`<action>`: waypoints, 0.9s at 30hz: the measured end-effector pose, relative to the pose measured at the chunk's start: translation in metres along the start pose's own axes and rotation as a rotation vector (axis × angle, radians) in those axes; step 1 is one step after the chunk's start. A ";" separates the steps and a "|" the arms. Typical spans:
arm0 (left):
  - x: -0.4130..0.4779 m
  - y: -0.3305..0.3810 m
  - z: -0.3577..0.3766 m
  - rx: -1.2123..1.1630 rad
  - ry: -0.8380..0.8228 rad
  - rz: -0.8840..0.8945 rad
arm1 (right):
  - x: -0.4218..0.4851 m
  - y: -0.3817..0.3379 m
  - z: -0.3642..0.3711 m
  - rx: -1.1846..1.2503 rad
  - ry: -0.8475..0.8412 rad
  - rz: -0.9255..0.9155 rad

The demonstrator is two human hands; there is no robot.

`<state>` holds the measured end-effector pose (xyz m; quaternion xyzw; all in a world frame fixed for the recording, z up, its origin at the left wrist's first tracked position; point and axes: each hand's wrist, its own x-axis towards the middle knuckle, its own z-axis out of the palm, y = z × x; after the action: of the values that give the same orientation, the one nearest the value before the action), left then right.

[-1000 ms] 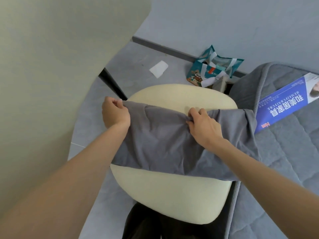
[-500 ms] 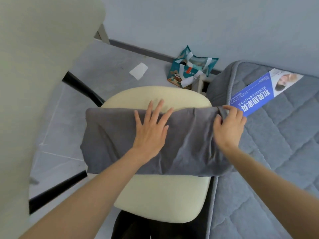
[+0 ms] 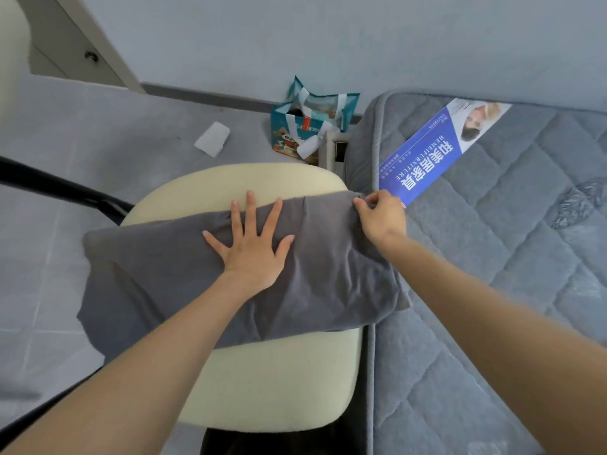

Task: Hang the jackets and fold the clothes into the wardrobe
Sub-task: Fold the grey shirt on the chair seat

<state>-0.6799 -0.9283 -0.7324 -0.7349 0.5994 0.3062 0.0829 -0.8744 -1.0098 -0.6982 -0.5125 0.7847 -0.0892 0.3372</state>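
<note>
**A:** What's in shot, big to small?

**B:** Bed (image 3: 492, 290) at rt, cream chair (image 3: 279, 389) just beside it. A grey garment (image 3: 157, 274) lies folded across the seat, w/ its left end hanging off the edge and its rt end reaching the bed.

**A:** Hands?

**B:** Left hand (image 3: 249, 247) lies flat on the garment's middle, fingers spread, pressing down. Right hand (image 3: 382, 216) pinches the far rt corner btwn thumb & fingertips.

**A:** How'll it handle?

**B:** Prob. light, soft and limp. It looks like thin fabric that creases easily and has no stiffness. Not fragile. The overhanging end could drag it off the seat if the press lifts.

**A:** Where to grip?

**B:** Corners & folded edges, I'd say, pinching all layers together so the fold holds. It's not yet in the wardrobe.
</note>
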 end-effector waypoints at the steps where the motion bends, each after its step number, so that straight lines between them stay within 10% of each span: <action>1: 0.000 0.000 -0.002 -0.007 -0.003 -0.004 | 0.000 -0.003 -0.005 0.130 0.000 0.033; 9: 0.006 -0.004 -0.006 -0.046 -0.084 -0.007 | -0.021 0.000 -0.054 0.631 -0.182 0.176; 13: 0.008 -0.006 -0.009 -0.070 -0.144 0.018 | -0.010 0.006 -0.059 0.785 0.125 0.342; 20: -0.043 -0.024 0.011 -0.042 0.370 0.274 | -0.063 -0.004 0.000 -0.295 0.040 -0.655; 27: -0.034 -0.055 0.023 0.135 0.266 0.089 | -0.077 0.023 0.065 -0.658 -0.084 -0.588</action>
<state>-0.6397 -0.8743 -0.7458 -0.7343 0.6565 0.1684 0.0383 -0.8322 -0.9192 -0.7250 -0.7971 0.5778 0.0941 0.1477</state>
